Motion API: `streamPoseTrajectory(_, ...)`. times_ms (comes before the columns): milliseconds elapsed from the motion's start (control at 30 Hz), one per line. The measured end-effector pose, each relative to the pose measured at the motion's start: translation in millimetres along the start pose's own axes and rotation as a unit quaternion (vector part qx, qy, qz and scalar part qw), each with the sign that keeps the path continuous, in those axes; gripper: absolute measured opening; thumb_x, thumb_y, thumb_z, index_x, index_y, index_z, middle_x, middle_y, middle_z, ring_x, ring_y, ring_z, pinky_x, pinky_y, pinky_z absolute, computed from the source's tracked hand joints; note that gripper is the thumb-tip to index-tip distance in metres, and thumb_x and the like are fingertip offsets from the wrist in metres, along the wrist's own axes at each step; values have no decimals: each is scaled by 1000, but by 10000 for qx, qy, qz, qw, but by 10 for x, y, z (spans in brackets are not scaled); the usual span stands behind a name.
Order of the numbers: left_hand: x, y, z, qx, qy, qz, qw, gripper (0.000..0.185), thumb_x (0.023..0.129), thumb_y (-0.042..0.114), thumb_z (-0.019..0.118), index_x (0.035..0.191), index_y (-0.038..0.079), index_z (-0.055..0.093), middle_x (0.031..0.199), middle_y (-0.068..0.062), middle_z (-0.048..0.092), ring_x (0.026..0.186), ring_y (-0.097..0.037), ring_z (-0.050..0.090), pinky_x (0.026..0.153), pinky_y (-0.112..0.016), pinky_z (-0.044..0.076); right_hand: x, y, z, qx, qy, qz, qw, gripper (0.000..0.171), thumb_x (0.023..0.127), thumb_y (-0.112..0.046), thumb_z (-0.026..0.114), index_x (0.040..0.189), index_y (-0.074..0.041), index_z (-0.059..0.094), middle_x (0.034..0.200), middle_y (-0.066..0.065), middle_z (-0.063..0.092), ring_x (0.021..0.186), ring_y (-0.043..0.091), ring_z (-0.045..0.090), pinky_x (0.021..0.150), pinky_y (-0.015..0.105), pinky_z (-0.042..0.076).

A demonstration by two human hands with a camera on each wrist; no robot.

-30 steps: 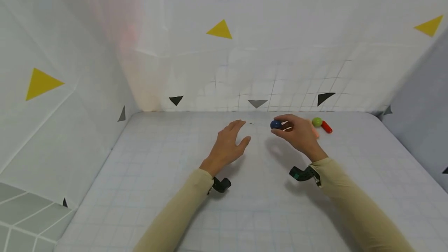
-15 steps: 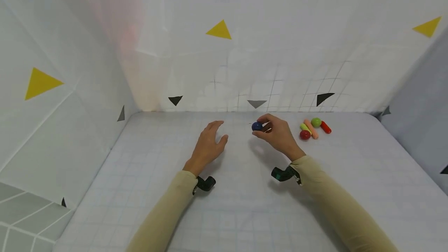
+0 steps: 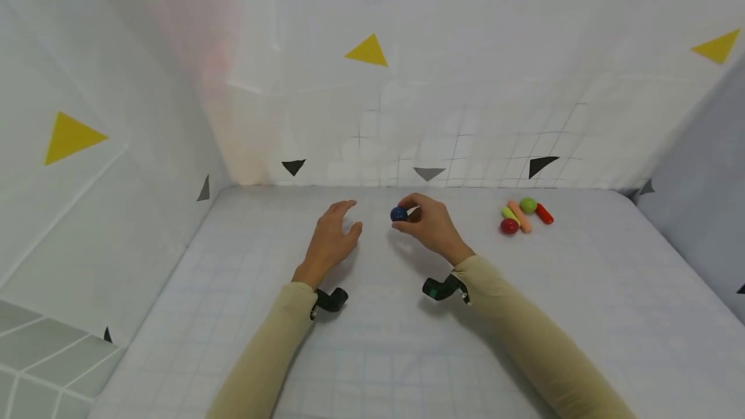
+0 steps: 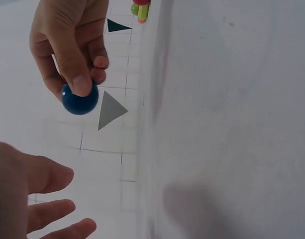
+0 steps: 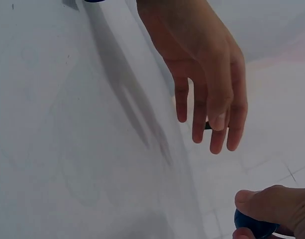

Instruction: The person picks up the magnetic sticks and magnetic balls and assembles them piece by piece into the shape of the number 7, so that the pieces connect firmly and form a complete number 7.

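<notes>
My right hand pinches a shiny blue ball between thumb and fingers, held above the white table. In the left wrist view the blue ball shows below the right thumb; in the right wrist view fingers partly cover the ball. My left hand hovers to the left of the ball, its fingers spread and holding nothing. In the right wrist view the left hand's fingers hang down, apart from the ball.
On the table at right lie a red ball-like piece, a yellow-green piece, an orange stick, a green ball and a red stick. A white wall stands behind.
My right hand has carried the blue ball leftward, uncovering the small pieces at right. The left hand has also shifted left, staying unclasped.
</notes>
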State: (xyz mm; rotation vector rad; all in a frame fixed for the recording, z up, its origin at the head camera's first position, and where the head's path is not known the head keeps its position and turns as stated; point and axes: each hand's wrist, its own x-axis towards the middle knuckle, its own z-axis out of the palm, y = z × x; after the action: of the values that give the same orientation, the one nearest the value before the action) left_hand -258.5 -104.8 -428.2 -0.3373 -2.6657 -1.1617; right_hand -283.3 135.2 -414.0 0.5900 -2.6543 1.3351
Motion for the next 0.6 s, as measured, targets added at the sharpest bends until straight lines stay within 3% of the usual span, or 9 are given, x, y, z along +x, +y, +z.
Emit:
streamPoseTrajectory(267,14,-55,-22,-282,-18,-377,9989,41,98,9,60,138,7,66,142,-11,60,131,-30,55,107,-47,44,96,-8,287,165,-374,91,9991,36,87,-11,87,118,-3,69,113,11,72,92,23,72,76,37,57)
streamPoseTrajectory(400,-1,-88,2,-491,-21,-519,9974,39,97,8,62,136,6,67,138,-12,63,126,-31,58,101,-48,47,132,9,416,304,-418,157,9985,35,86,-9,87,116,-2,69,113,12,72,92,23,72,75,35,57)
streamPoseTrajectory(600,-28,-138,40,-627,-36,-644,9959,39,96,9,63,134,6,68,133,-11,66,124,-29,60,99,-46,49,174,32,551,99,-395,222,9989,35,85,-8,87,115,-2,69,111,11,71,91,22,70,75,33,56)
